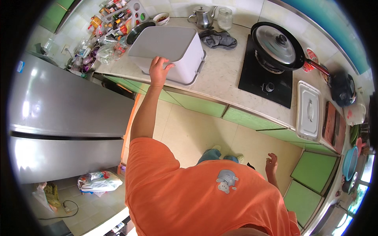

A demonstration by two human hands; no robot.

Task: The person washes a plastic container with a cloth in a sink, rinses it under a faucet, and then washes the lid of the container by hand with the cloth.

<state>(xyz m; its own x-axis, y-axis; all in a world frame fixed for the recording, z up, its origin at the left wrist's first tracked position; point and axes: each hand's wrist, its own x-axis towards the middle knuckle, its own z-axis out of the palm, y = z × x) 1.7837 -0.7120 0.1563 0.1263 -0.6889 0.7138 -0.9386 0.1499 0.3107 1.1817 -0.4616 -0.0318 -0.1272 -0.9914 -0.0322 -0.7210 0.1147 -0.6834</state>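
Note:
A white storage box with a grey lid (169, 38) stands on the counter before me, on a grey base tray (201, 65). My left hand (158, 70) is at the front edge of this lid, fingers curled over the rim and thumb against the front side. The lid lies down over the box, so its contents are hidden. Low by my right side hangs my right hand (272, 162), fingers loosely bent and apart, with nothing in it. A dark grey cloth (220, 39) lies crumpled just right of the box.
A lidded wok (273, 44) sits on the black gas stove (254, 79), its handle pointing right. A steel kettle (203, 18) and a glass jar (225, 19) stand at the wall. Bottles and bags crowd the left corner beside the refrigerator (68, 103). A white lidded container (308, 110) is at right.

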